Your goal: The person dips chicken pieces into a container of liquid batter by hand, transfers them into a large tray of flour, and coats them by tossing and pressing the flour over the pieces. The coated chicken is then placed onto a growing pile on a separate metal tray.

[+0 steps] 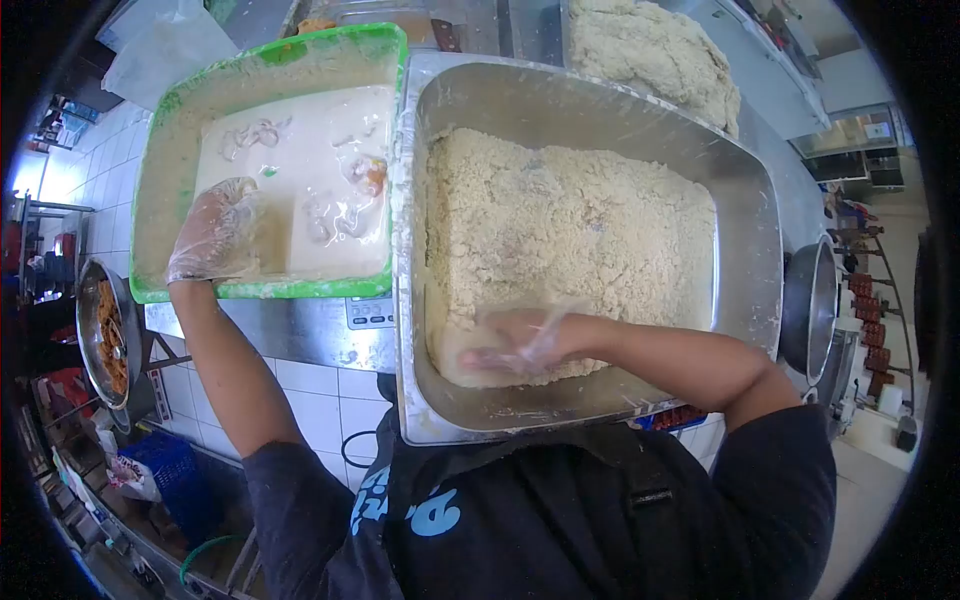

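My left hand [218, 228], in a clear plastic glove, reaches into a green tub [160, 200] of thin white batter [300, 170]. Its fingers point down into the liquid and are hidden, so any hold is unseen. Several pale pieces, apparently raw meat [255, 138], break the batter's surface, one with an orange patch. In the metal pan [745, 230] to the right, my right hand [515, 340] is low at the near left corner, against the crumbly flour [570, 220]. Motion smears its fingers and loose clear glove.
A mound of pale flour or dough [655, 55] sits behind the metal pan. Under the green tub's near edge a digital scale [370, 312] shows. A round pan of orange-brown fried pieces [108, 335] stands at far left, and a dark round pan [812, 310] at right.
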### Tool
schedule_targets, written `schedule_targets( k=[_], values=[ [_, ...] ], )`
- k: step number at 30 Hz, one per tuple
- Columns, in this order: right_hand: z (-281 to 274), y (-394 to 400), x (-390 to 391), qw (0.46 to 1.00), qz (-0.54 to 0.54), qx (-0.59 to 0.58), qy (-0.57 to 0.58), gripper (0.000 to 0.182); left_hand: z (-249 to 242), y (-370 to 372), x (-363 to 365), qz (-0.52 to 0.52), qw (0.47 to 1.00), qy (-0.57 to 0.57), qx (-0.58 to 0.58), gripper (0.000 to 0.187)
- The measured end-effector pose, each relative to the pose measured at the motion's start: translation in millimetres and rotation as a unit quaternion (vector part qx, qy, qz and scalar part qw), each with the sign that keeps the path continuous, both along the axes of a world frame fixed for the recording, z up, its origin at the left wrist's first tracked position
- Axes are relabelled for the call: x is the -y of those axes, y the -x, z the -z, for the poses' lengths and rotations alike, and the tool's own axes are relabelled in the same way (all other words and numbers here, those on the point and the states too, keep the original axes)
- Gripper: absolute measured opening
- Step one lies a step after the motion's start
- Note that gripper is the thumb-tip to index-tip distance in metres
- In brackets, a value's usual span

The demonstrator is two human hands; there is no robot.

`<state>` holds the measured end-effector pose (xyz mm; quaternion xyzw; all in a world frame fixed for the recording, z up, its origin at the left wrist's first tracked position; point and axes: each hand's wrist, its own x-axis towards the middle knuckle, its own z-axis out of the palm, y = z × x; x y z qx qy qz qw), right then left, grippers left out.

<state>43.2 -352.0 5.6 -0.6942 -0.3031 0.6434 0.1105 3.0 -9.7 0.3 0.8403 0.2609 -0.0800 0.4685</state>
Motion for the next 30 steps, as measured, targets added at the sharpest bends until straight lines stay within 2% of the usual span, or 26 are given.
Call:
schedule_targets(
  k=[1,2,6,8,9,10,11,13,15,17,19,21,23,26,30],
  values=[
    [9,2,-6,1.000,0.005,-0.029,0.008,0.077,2,1,-1,-0.008,1.000,-0.004,0.008,0.019],
    [9,2,-6,0.997,0.058,-0.050,-0.005,0.075,3,3,-1,-0.017,1.000,-0.007,0.014,0.015],
    [12,-12,-6,0.951,0.270,-0.142,-0.055,0.068,8,1,-7,0.036,0.998,-0.040,0.026,0.016],
    [5,-31,-2,0.951,0.282,-0.101,-0.071,0.064,14,2,-9,0.038,0.998,-0.045,0.035,0.017],
    [-10,-50,7,0.966,0.244,-0.038,-0.077,0.061,15,3,-9,0.034,0.998,-0.050,0.029,0.018],
    [-23,-62,12,0.967,0.183,0.105,-0.143,0.053,14,1,-10,0.032,0.998,-0.057,0.026,0.018],
    [-37,-74,17,0.938,0.125,0.266,-0.183,0.046,14,1,-10,0.030,0.997,-0.063,0.022,0.019],
    [-50,-89,31,0.868,0.016,0.458,-0.193,0.037,14,1,-12,0.039,0.995,-0.083,0.029,0.020],
    [-41,-93,23,0.776,-0.154,0.606,-0.082,0.034,9,0,-8,0.046,0.995,-0.081,0.019,0.022],
    [-31,-84,10,0.769,-0.198,0.605,-0.061,0.036,-3,-1,1,0.044,0.997,-0.058,-0.005,0.024],
    [-19,-60,5,0.868,-0.120,0.464,-0.131,0.043,1,0,-4,0.042,0.995,-0.086,-0.009,0.034],
    [6,-57,33,0.894,-0.037,0.410,-0.177,0.041,7,2,-8,0.049,0.993,-0.104,-0.007,0.039],
    [21,-70,67,0.860,-0.022,0.460,-0.218,0.037,12,2,-12,0.058,0.992,-0.109,0.005,0.039],
    [30,-92,109,0.694,-0.091,0.662,-0.268,0.030,12,3,-11,0.065,0.991,-0.113,0.037,0.038],
    [-4,-119,57,0.726,-0.079,0.621,-0.284,0.030,1,0,-5,0.049,0.990,-0.130,0.009,0.037]
  ],
)
